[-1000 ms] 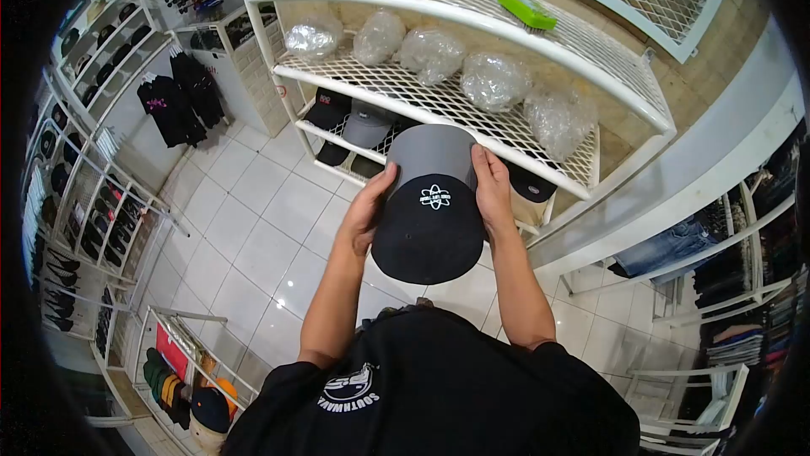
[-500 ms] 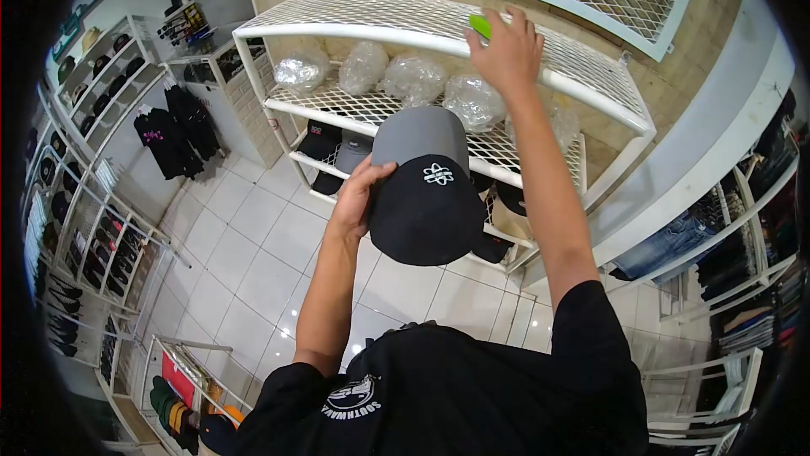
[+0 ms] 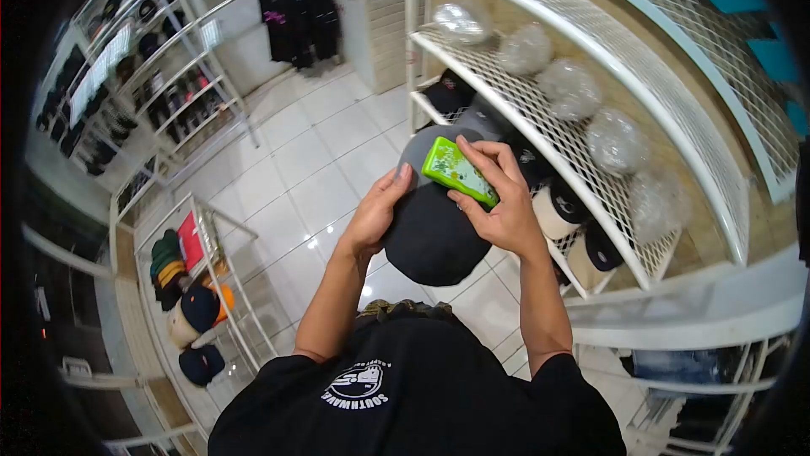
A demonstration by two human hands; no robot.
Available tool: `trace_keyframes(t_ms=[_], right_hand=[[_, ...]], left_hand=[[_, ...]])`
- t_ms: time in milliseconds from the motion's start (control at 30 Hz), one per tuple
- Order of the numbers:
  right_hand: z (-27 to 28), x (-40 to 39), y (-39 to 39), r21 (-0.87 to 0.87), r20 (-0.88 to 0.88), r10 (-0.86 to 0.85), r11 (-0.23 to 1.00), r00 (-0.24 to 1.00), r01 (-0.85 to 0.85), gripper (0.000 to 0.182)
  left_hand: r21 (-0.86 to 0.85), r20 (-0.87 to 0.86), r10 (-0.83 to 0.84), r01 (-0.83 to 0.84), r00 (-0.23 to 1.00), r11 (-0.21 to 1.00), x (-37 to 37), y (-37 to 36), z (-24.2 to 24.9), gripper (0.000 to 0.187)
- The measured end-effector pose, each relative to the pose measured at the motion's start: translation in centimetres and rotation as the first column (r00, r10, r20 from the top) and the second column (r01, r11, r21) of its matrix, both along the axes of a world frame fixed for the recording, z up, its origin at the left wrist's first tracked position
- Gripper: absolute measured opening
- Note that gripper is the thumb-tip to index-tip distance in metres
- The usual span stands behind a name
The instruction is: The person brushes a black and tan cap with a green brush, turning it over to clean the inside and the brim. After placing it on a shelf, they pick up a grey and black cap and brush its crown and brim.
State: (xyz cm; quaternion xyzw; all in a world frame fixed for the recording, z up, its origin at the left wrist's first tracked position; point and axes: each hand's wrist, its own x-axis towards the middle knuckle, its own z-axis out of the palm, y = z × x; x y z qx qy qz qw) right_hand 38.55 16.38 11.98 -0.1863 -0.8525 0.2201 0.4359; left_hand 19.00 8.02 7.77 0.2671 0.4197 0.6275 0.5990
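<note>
A black cap with a grey brim [image 3: 437, 232] is held in front of the body, its crown toward the chest. My left hand [image 3: 374, 213] grips the left side of the cap, thumb on top and the other fingers hidden beneath it. My right hand [image 3: 504, 203] is closed on a bright green brush-like block [image 3: 460, 171] with a pale patterned top, held over the cap where brim and crown meet. The block covers the front of the crown. Whether its underside touches the fabric cannot be made out.
A white mesh shelf [image 3: 540, 103] at the right holds several plastic-wrapped bundles [image 3: 569, 89], with caps [image 3: 569, 203] on the tier below. At the lower left stands a small rack [image 3: 245, 283] with caps and a red item. Black shirts [image 3: 287, 30] hang at the back.
My right hand has come down from the upper shelf with the green block and is now over the cap. The view has turned, and the shelf appears farther right.
</note>
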Motion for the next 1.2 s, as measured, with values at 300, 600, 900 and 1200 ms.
trace_keyframes(t_ms=[300, 600, 900, 1200], right_hand=[[-2.6, -8.6, -2.7, 0.005, 0.121, 0.327, 0.944, 0.937, -0.330, 0.065], [-2.9, -16.6, -9.2, 0.042, 0.209, 0.303, 0.947, 0.930, -0.318, 0.066], [-4.2, -24.0, -15.5, -0.066, 0.022, 0.267, 0.962, 0.963, -0.265, 0.066], [-6.0, -28.0, -17.8, -0.051, 0.095, 0.221, 0.975, 0.971, -0.217, 0.065]], left_hand=[[-0.007, -0.044, 0.067, -0.068, 0.997, 0.998, -4.6, -6.4, -1.0, 0.094], [0.006, -0.139, 0.073, -0.072, 0.988, 0.997, -12.2, -12.6, -2.0, 0.111], [0.095, -0.024, 0.203, -0.200, 0.979, 0.975, -19.1, -20.3, -3.3, 0.108], [0.017, -0.083, 0.189, -0.189, 0.978, 0.982, -22.1, -25.0, -5.0, 0.110]])
